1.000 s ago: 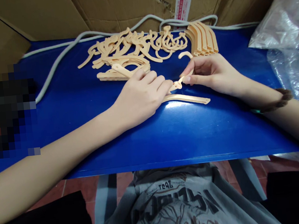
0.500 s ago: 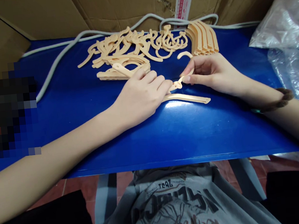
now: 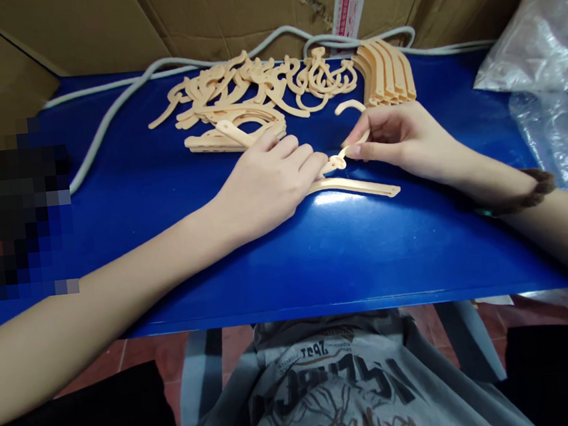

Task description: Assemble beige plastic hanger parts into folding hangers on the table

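Note:
My left hand [image 3: 274, 184] is closed over a beige plastic hanger arm [image 3: 232, 132], whose rounded end sticks out past the knuckles on the far left side. Between thumb and fingers, my right hand [image 3: 397, 136] pinches a beige hanger hook [image 3: 350, 106]. The hook's round base meets the hanger arm just beside my left fingertips; how firmly they are joined I cannot tell. On the table right below my left hand lies another hanger arm [image 3: 356, 187], partly covered by that hand. Behind my left hand rests a stack of flat hanger pieces [image 3: 211, 143].
A heap of loose beige hanger parts [image 3: 251, 82] and a row of curved hanger arms [image 3: 386, 72] lie at the back of the blue table [image 3: 290, 273]. A grey cable [image 3: 104, 123] runs behind them, before a cardboard box [image 3: 225, 18]. Clear plastic bags [image 3: 538, 34] stand at right.
Almost nothing differs. The hook's curved tip and the hanger arm's rounded end have shifted very slightly; both hands keep their grips.

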Demonstrator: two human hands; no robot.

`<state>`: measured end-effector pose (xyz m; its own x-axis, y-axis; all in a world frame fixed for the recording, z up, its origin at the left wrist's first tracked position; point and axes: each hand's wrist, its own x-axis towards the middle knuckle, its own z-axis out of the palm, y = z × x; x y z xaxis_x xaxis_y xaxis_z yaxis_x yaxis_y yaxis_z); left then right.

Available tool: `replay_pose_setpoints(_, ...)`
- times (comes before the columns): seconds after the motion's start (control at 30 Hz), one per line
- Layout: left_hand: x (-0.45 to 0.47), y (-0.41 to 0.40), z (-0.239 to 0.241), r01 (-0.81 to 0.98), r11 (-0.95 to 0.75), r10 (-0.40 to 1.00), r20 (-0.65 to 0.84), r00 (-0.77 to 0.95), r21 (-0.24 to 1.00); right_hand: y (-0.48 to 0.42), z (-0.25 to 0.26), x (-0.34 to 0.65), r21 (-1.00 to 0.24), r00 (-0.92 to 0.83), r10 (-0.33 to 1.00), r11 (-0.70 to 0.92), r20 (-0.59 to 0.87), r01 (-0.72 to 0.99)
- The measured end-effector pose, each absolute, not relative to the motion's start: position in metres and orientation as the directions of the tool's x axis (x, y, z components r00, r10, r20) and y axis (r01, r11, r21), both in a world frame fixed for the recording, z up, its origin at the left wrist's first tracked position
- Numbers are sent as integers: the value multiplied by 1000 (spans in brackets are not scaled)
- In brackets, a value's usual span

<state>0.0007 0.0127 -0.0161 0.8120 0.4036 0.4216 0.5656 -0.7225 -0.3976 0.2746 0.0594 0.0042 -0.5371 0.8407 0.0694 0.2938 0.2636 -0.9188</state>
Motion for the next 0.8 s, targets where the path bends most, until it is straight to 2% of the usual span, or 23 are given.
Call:
replay_pose_setpoints(0.47,0,13,-16,558,-740,409,407,817,-376,58,4,274,-925,-543,835,271,89,265)
replay_pose_setpoints(0.8,2,10,-17,570,-692,394,430,812,-443,56,3,274,-912,-542,834,295,100,286)
